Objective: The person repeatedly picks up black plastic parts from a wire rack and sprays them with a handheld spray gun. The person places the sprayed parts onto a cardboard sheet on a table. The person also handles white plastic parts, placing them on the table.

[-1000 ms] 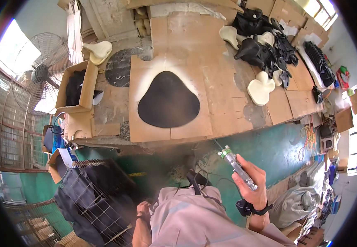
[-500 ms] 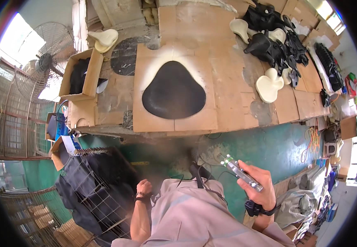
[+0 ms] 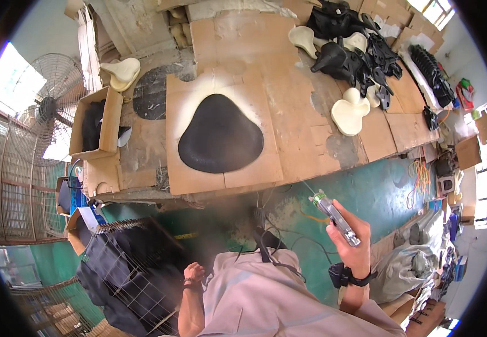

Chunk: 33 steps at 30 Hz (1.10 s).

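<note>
My right hand (image 3: 351, 236) is wrapped round a silver spray gun (image 3: 337, 220) with a green ring near its tip. The gun points up and left toward the bench, and a thin streak shows at its nozzle. On a cardboard sheet (image 3: 270, 168) lies a flat black rounded-triangle piece (image 3: 221, 135), with a pale spray halo on the cardboard round its upper edges. Low at my side, my left hand (image 3: 194, 272) is curled closed beside a wire basket; the inside of its fingers is hidden.
Cream saddle-shaped foams (image 3: 351, 115) and black saddle parts (image 3: 341, 62) lie at the bench's right. At the left are a cardboard box (image 3: 117, 121) with dark pieces, a large fan (image 3: 47, 106) and a wire basket (image 3: 136, 283) with black sheets. A hose trails across the green floor.
My view has shifted, so the bench sits lower and further left in it. My right hand has lifted the spray gun slightly, tilting it more upright. A thin streak now shows at the nozzle.
</note>
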Motion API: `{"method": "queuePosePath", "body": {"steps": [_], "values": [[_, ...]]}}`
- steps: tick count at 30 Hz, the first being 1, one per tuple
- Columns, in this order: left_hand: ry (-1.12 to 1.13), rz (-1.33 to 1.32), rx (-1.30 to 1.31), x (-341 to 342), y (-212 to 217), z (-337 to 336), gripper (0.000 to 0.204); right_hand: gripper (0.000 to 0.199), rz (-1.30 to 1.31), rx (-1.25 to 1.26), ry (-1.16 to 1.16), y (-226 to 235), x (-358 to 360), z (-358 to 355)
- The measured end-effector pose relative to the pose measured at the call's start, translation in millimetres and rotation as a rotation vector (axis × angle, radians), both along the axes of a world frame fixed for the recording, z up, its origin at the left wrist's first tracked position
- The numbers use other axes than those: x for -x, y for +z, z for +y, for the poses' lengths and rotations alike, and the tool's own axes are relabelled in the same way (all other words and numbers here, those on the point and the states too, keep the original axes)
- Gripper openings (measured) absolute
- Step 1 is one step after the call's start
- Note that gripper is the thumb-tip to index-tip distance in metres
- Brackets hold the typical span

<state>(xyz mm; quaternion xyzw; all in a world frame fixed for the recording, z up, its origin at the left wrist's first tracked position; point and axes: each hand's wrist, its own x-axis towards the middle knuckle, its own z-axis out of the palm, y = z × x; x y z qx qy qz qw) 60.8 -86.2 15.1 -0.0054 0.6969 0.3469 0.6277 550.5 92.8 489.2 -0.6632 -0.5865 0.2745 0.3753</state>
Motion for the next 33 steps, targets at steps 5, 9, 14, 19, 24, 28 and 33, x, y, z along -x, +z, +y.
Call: {"method": "queuePosePath", "body": {"steps": [5,9,14,19,24,28,33], "values": [[-0.053,0.078,0.072,-27,67,54,0.040,0.046,-0.023,-0.035,0.066,3,18,25],[-0.047,0.074,0.051,-28,65,54,0.038,0.046,-0.033,-0.079,0.105,4,24,29],[-0.136,0.035,0.011,-16,35,18,0.036,0.048,-0.041,-0.036,0.128,8,26,21],[-0.379,0.285,0.011,-18,27,-8,0.042,0.049,-0.075,0.094,0.252,13,20,4],[-0.416,0.248,0.019,-8,22,-13,0.035,0.054,-0.038,0.058,0.186,14,24,7],[-0.166,0.143,0.008,-17,24,16,0.027,0.056,-0.059,0.033,0.296,11,20,-1],[-0.088,0.067,0.078,-40,74,61,0.021,0.054,-0.031,-0.025,0.170,13,27,11]]}}
